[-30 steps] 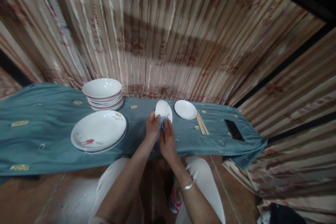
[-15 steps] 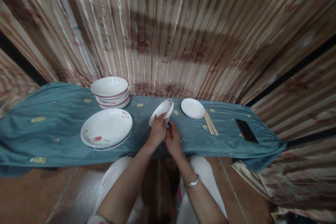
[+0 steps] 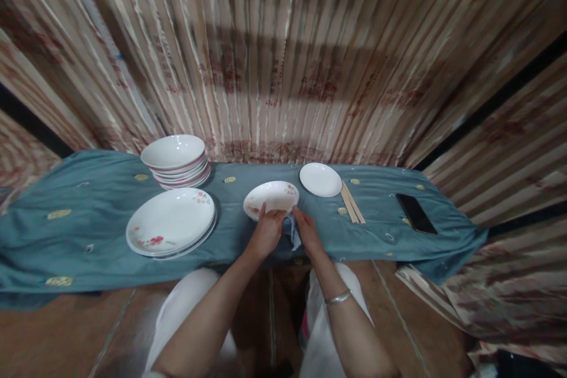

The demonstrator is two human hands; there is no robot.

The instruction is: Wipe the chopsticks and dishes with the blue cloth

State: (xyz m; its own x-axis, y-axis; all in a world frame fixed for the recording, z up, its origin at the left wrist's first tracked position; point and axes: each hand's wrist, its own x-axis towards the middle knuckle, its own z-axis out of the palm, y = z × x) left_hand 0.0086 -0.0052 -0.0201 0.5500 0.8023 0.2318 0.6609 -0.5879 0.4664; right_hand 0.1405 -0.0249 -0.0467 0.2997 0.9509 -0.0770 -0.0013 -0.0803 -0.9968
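A small white plate with a floral rim is tilted up over the middle of the table. My left hand grips its near edge, thumb over the inner face. At the plate's right edge, my right hand is closed on a blue cloth, which hangs below the fingers. The cloth touches the plate's near right rim; part of it is hidden behind the hands.
Left of me are a stack of large floral plates and a stack of red-rimmed bowls. To the right lie a white saucer, wooden chopsticks and a black phone on the green tablecloth. A curtain hangs behind.
The plate has turned from a steep sideways tilt to facing me more openly. My right hand has moved slightly right, and the blue cloth now shows clearly.
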